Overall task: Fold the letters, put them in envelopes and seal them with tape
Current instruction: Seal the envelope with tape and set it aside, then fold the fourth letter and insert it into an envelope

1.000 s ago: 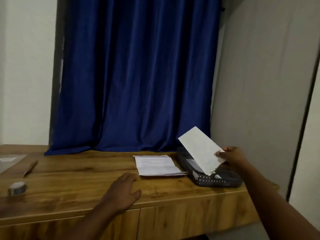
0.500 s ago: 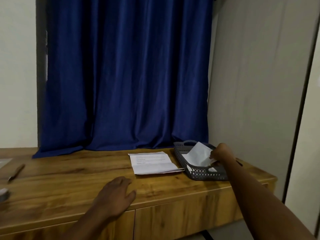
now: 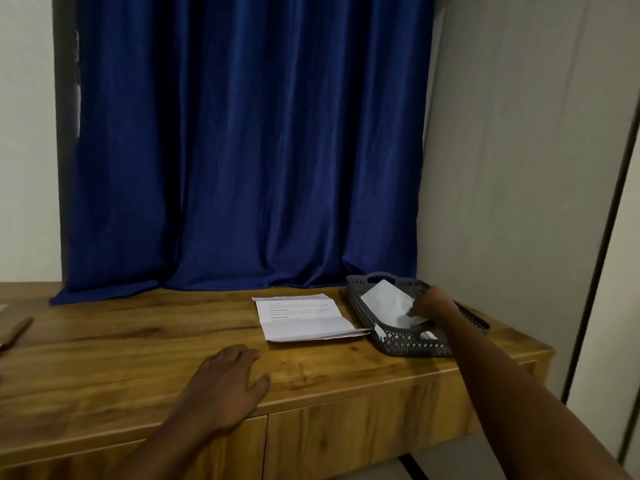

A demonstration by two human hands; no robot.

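Resting inside basket [image 3: 398,344] rim: envelope [image 3: 388,303], right hand [image 3: 433,304].

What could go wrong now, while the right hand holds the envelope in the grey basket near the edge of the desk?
1. The basket stands near the desk's right end; a push from the right hand might slide it off.
2. The envelope lies tilted against the basket wall, so it may bend or crease if pressed.
3. The folded letter touches the basket and nothing holds it; the left hand rests flat on the desk, apart from it, so it could shift.
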